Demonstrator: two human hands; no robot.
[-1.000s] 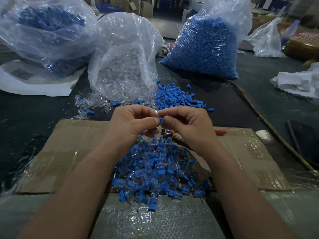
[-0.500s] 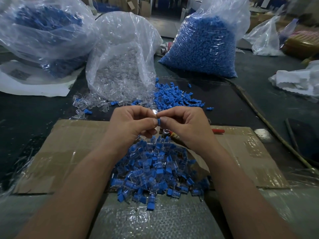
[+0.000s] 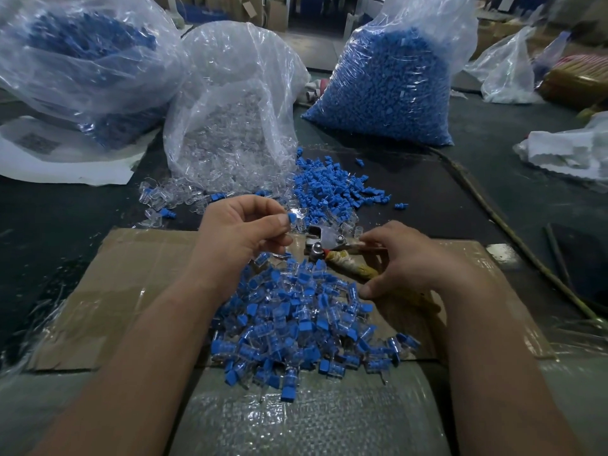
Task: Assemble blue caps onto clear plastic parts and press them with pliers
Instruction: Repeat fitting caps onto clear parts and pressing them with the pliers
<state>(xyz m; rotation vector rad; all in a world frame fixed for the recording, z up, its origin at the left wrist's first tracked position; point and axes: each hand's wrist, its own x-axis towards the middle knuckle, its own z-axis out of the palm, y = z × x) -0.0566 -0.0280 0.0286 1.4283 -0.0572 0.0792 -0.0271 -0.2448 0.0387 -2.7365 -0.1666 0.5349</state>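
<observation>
Left hand (image 3: 243,232) pinches a blue-capped clear part (image 3: 293,218) between thumb and forefinger, above the far edge of the cardboard sheet (image 3: 115,291). Right hand (image 3: 411,261) curls round the handles of the pliers (image 3: 324,240), which lie on the sheet just behind the pile of assembled parts (image 3: 296,324)

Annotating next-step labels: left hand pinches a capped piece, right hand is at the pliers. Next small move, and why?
Probably lift the pliers and bring the jaws to the capped piece. The right hand has fingers and thumb round the handles, the tool lies on the cardboard, and the left hand pinches the piece beside the jaws.
</observation>
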